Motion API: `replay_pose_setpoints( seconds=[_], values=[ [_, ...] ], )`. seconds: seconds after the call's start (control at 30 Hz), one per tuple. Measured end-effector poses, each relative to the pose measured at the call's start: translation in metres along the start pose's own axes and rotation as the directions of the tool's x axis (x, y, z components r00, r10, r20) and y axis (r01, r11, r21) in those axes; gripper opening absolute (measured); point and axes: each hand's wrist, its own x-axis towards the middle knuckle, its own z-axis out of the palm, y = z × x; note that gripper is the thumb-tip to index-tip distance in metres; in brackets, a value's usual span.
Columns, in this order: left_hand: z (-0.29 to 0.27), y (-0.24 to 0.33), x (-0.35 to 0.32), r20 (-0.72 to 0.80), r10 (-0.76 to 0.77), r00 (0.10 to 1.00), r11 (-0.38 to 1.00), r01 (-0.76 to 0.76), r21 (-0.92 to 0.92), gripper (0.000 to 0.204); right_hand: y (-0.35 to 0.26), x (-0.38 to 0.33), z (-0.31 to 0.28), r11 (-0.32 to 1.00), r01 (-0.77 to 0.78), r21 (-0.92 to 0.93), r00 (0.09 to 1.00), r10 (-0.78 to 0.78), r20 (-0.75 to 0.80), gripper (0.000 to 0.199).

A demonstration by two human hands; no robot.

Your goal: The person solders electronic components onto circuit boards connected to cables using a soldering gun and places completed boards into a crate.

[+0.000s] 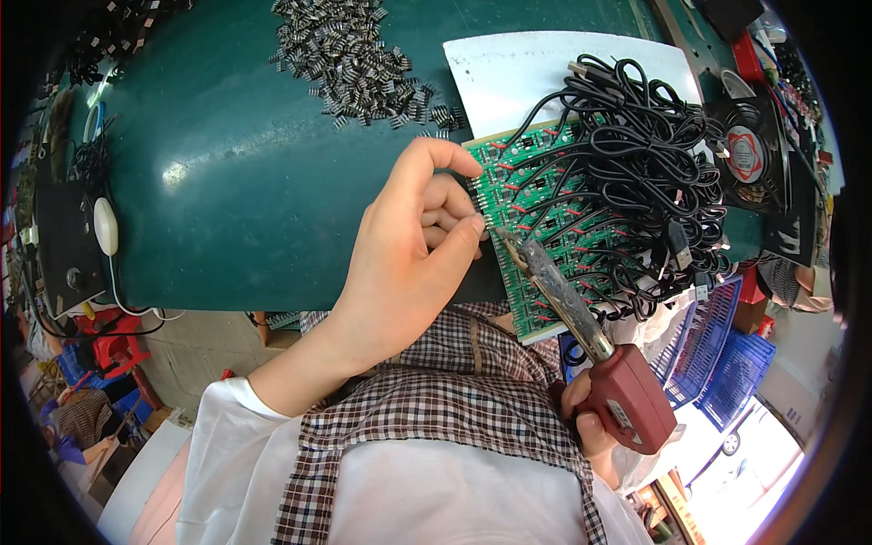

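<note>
My left hand (395, 254) is at the left edge of a green circuit board panel (500, 195), its index finger bent to the edge and its other fingers curled. The thumb tip meets the row of metal pins there; whatever it pinches is hidden. A dark red soldering iron (631, 400) is held by its handle in my right hand (595, 436), mostly out of sight behind it. The iron's tip points up and left, close to the pins beside my left thumb. Black cables (636, 150) with red and black wire ends lie bundled across the panel's right side.
A pile of small metal connectors (345, 64) lies on the green table (209, 209). Beneath the cables is a white sheet (486, 73). A black fan (754, 154) stands at the right, above blue baskets (736, 372). On the left are a black box (68, 250) and a white corded piece (106, 227).
</note>
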Motion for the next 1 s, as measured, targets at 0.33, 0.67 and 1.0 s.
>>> replay_pose_setpoints(
  seconds=[0.33,0.67,1.0],
  values=[
    [-0.035,0.015,0.011,-0.205,0.44,0.874,0.51,-0.056,0.858,0.021,-0.02,0.002,-0.003,0.942,-0.208,0.263,0.977,0.187,0.104,0.052],
    [-0.055,0.01,0.023,-0.227,0.423,0.877,0.397,0.046,0.917,0.009,-0.015,0.005,0.002,0.961,-0.149,0.235,0.988,0.135,0.073,0.061],
    [-0.046,0.008,-0.001,-0.264,0.199,0.944,0.944,-0.112,0.311,0.018,-0.018,0.007,0.016,0.998,-0.058,0.019,0.988,0.06,-0.14,0.073]
  ],
)
